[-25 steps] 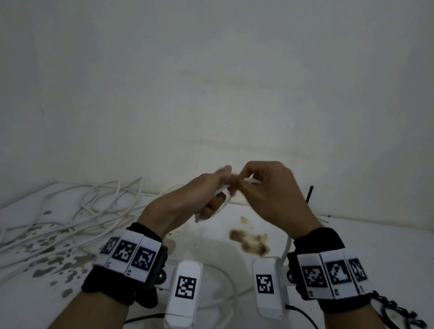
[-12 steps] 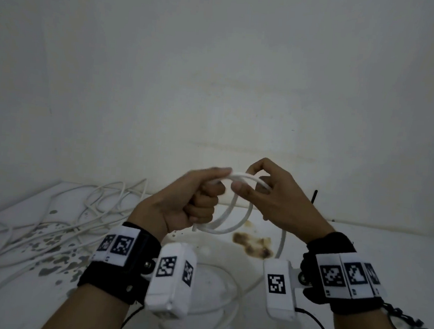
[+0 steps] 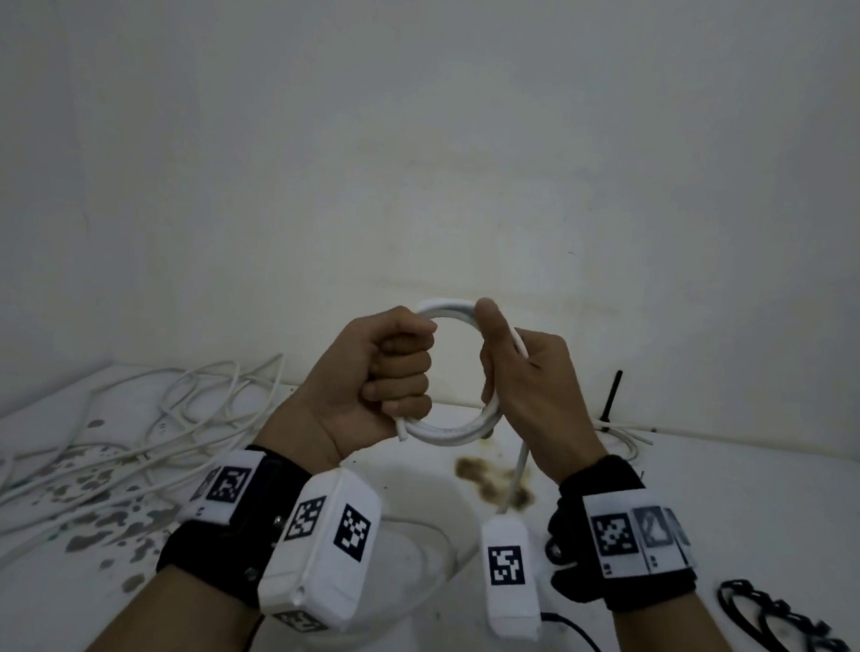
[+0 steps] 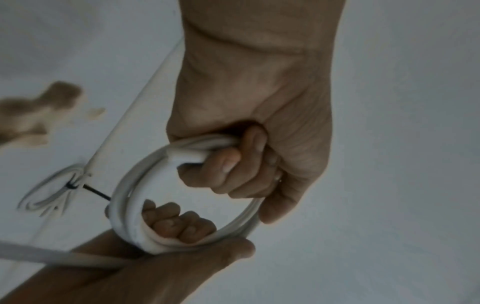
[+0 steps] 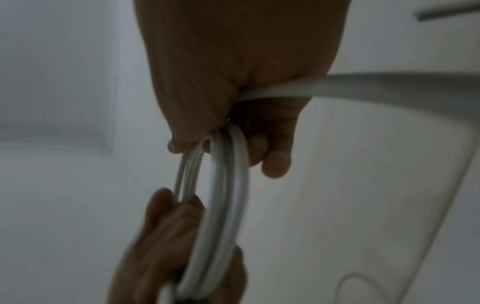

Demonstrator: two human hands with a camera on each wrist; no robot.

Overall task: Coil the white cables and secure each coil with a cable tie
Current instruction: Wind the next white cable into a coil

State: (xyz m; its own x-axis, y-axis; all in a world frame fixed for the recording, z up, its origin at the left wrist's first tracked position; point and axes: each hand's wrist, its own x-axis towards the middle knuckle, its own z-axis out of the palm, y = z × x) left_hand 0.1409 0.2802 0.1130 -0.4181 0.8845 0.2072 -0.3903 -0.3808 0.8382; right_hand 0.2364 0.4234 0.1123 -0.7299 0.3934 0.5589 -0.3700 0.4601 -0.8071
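On the table, a loose tangle of white cables at your left is not yet coiled, and one tied bundle lies far right. Your left hand is fisted round the small coil; your right hand grips its other side, feeding the trailing tail. No tie is on it yet.

I can read no words, brands or numbers anywhere. The only signs are black-and-white square code markers on my wristbands and on the white camera boxes under my wrists.
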